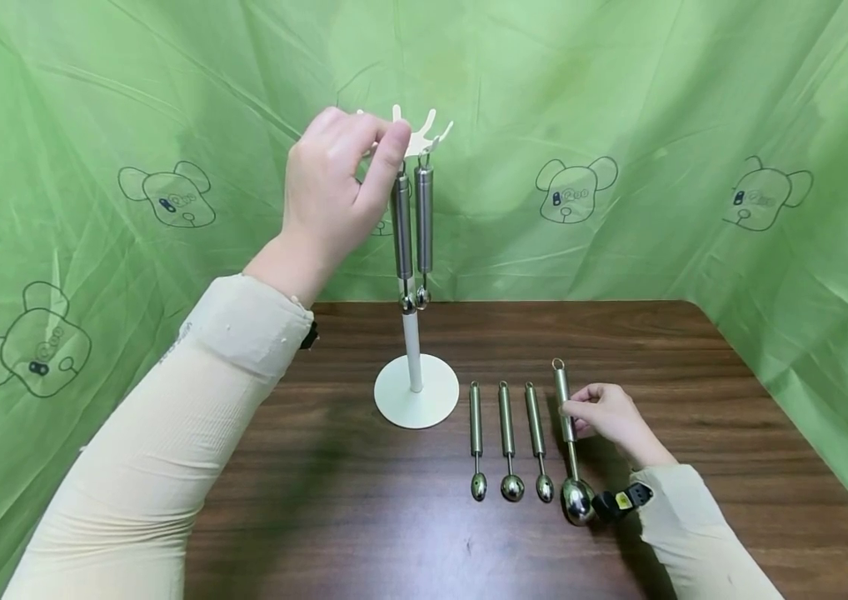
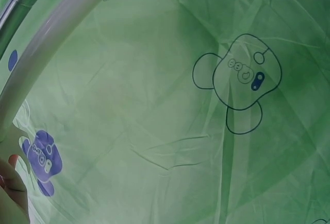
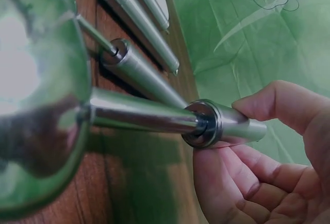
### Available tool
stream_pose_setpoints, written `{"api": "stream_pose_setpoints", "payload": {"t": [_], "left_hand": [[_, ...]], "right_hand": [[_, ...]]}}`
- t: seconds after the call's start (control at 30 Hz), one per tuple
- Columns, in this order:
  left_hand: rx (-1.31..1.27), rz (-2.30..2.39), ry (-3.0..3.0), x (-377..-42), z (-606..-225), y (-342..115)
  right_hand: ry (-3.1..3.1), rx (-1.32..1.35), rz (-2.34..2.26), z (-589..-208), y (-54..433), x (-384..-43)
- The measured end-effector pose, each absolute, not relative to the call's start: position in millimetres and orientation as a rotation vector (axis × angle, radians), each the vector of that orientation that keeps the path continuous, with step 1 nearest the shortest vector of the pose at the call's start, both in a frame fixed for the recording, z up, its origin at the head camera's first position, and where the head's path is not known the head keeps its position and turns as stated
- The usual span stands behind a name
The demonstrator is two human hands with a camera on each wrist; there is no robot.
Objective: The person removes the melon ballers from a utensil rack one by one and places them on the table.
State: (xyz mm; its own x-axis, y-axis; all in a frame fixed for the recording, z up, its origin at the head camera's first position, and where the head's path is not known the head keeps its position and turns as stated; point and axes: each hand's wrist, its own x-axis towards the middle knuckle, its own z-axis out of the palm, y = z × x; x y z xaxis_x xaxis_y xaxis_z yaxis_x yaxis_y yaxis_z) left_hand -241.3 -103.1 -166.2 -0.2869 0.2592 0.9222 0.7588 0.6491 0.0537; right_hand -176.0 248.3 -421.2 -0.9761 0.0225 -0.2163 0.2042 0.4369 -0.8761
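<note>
R grip [image 1: 607, 415] pinches shiny metal scoop [image 1: 570, 427] w/ rnd bowl [image 1: 577, 502], L grip [image 1: 337, 171] pinches white stand [image 1: 412, 354]

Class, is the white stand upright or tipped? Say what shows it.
Upright: the stand rises from its round base, which sits flat on the table.

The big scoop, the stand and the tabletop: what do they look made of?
Big scoop: polished metal, probably stainless steel; its bowl shows mirror-like reflections. Stand: smooth white, painted metal or plastic, I can't tell. Tabletop: brown streaked grain, slight gloss; wood or laminate.
</note>
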Motion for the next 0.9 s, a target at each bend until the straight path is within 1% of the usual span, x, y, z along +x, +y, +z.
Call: {"api": "stream_pose_setpoints", "payload": {"t": [0.27,0.73,0.9], "left_hand": [[-0.806,-0.615,-1.834,-241,-167,-105],[-0.81,-0.624,-1.842,-240,-167,-102],[-0.811,-0.625,-1.837,-240,-167,-102]], "right_hand": [[2.499,0.196,-1.528,-427,249,-179],[2.541,0.281,-1.371,-435,252,-182],[2.561,0.263,-1.345,-436,252,-182]]}}
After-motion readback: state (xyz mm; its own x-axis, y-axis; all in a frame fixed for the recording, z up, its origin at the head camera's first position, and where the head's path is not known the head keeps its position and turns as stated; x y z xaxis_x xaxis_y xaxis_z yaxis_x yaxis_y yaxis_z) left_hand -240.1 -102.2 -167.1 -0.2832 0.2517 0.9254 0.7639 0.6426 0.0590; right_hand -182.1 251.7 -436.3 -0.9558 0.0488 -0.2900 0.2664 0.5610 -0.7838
